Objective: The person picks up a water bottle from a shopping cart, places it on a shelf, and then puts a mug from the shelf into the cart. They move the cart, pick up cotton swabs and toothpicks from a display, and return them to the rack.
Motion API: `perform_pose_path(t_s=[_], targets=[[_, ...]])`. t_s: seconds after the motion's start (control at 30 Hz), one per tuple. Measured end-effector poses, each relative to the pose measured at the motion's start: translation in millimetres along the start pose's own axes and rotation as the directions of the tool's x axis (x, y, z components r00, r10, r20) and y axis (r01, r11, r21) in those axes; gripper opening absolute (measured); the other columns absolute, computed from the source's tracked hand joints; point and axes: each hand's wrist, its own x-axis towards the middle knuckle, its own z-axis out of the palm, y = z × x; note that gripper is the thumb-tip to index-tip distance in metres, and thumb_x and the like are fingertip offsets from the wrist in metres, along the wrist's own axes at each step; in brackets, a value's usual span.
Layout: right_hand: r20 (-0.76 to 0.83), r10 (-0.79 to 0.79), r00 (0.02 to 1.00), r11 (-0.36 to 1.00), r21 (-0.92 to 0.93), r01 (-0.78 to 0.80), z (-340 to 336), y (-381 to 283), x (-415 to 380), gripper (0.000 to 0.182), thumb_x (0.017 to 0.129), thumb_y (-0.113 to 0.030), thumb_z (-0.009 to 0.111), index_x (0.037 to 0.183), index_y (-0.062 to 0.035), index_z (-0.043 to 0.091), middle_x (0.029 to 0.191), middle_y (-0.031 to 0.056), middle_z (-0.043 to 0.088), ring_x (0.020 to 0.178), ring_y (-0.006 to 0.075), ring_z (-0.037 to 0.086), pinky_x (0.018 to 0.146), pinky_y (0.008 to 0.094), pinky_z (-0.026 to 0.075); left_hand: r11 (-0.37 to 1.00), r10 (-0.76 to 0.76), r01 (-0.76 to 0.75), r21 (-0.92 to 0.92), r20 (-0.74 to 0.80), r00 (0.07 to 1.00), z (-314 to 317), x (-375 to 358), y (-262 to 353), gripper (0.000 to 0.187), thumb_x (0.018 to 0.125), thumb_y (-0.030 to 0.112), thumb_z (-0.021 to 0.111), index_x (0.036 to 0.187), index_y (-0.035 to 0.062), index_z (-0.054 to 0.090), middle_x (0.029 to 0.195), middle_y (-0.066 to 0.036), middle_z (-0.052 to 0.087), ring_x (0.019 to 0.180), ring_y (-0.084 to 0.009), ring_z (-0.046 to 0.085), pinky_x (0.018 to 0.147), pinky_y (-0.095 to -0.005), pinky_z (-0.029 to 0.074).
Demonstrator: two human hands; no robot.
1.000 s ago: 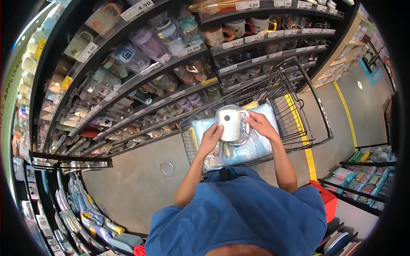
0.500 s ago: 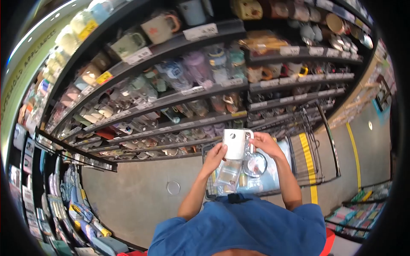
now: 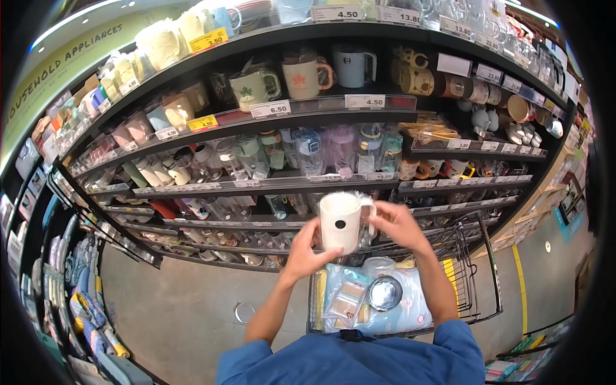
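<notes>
A cream mug (image 3: 339,221) with ribbed sides and a black round mark is held upright over the cart, clear plastic film around it. My left hand (image 3: 308,251) is closed on its left side and lower edge, thumb across the base. At the other side, my right hand (image 3: 396,224) has its fingers closed at the mug's handle (image 3: 370,215). Below both hands, the shopping cart (image 3: 312,314) holds a round silver-lidded container (image 3: 385,293), a clear plastic packet (image 3: 347,300) and a pale blue, patterned package (image 3: 414,301).
Ahead stands a tall black shelf (image 3: 324,104) with several rows of wrapped mugs, bottles and price tags. A blue mug (image 3: 355,67) is on an upper row. Folded textiles (image 3: 96,314) line the left side. Yellow floor tape (image 3: 520,282) runs along the right.
The mug has risen and come closer, with both hands still on it; its black mark now faces me lower on the side. My view has tilted up, showing more upper shelf.
</notes>
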Motion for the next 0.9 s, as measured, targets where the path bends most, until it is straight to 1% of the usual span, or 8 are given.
perform_pose_path(t_s=[0.1,0.17,0.3,0.57,0.63,0.67,0.77,0.9], targets=[[-0.076,-0.278,0.958,0.928,-0.280,0.247,-13.5,-62.7,25.9,0.033,0.084,-0.006,0.059,0.116,0.0015,0.059,0.090,0.0063,0.066,0.075,0.0095,0.059,0.066,0.0256,0.047,0.941,0.250,-0.226,0.251,-0.067,0.966,-19.5,42.4,53.1,0.061,0.065,0.020,0.080,0.114,-0.0003,0.051,0.105,-0.011,0.058,0.095,-0.0189,0.058,0.084,-0.0309,0.048],[-0.115,-0.494,0.862,0.784,-0.487,0.384,-23.2,-105.3,43.6,0.034,0.080,-0.001,0.061,0.114,0.0014,0.059,0.102,0.0176,0.066,0.093,0.0249,0.065,0.081,0.0331,0.049,0.804,0.519,-0.458,0.379,-0.072,0.852,-29.2,76.7,81.7,0.067,0.066,0.019,0.079,0.123,0.0006,0.047,0.114,-0.019,0.055,0.104,-0.0329,0.056,0.090,-0.0402,0.044],[-0.202,-0.707,0.677,0.624,-0.628,0.464,-50.2,-146.5,93.4,0.031,0.083,-0.001,0.059,0.114,0.0015,0.059,0.103,0.0179,0.065,0.091,0.0250,0.064,0.080,0.0314,0.049,0.623,0.727,-0.619,0.478,-0.063,0.683,-34.9,160.4,122.0,0.065,0.067,0.015,0.077,0.123,0.0004,0.046,0.117,-0.020,0.055,0.109,-0.0369,0.052,0.093,-0.0420,0.043],[-0.305,-0.659,0.687,0.683,-0.625,0.377,-110.0,-127.4,169.0,0.025,0.089,-0.014,0.056,0.109,0.0008,0.060,0.082,0.0167,0.066,0.075,0.0210,0.063,0.070,0.0315,0.047,0.648,0.670,-0.587,0.485,0.002,0.742,-27.2,268.6,125.2,0.061,0.068,0.021,0.076,0.118,-0.0015,0.048,0.113,-0.022,0.056,0.108,-0.0364,0.054,0.091,-0.0412,0.044],[-0.375,-0.551,0.745,0.714,-0.674,0.188,-115.2,-125.2,174.8,0.022,0.089,-0.017,0.054,0.100,0.0007,0.060,0.076,0.0169,0.063,0.070,0.0247,0.063,0.068,0.0343,0.047,0.744,0.468,-0.416,0.522,0.036,0.883,-27.0,281.7,122.8,0.058,0.069,0.026,0.075,0.112,-0.0037,0.051,0.109,-0.024,0.059,0.104,-0.0369,0.057,0.089,-0.0416,0.045],[-0.377,-0.581,0.721,0.707,-0.673,0.218,-117.0,-123.0,179.3,0.021,0.088,-0.018,0.054,0.093,0.0017,0.060,0.076,0.0188,0.063,0.073,0.0335,0.062,0.068,0.0389,0.047,0.747,0.461,-0.390,0.538,0.003,0.887,-26.6,287.7,120.8,0.061,0.070,0.031,0.076,0.112,-0.0057,0.053,0.102,-0.023,0.064,0.097,-0.0336,0.062,0.085,-0.0382,0.047],[-0.409,-0.521,0.749,0.693,-0.715,0.092,-135.3,-104.2,206.1,0.022,0.086,-0.018,0.054,0.092,0.0016,0.061,0.080,0.0227,0.063,0.080,0.0410,0.060,0.071,0.0441,0.046,0.757,0.360,-0.290,0.585,-0.005,0.933,-27.5,301.4,121.1,0.061,0.071,0.034,0.075,0.111,-0.0069,0.054,0.101,-0.024,0.064,0.096,-0.0343,0.063,0.084,-0.0388,0.048],[-0.411,-0.506,0.758,0.652,-0.758,0.024,-133.3,-100.5,218.6,0.023,0.085,-0.019,0.054,0.091,0.0014,0.063,0.084,0.0261,0.062,0.087,0.0441,0.058,0.076,0.0474,0.046,0.783,0.217,-0.177,0.597,0.005,0.976,-30.5,310.1,115.8,0.059,0.070,0.036,0.075,0.106,-0.0064,0.056,0.107,-0.028,0.061,0.103,-0.0401,0.059,0.088,-0.0428,0.047]])
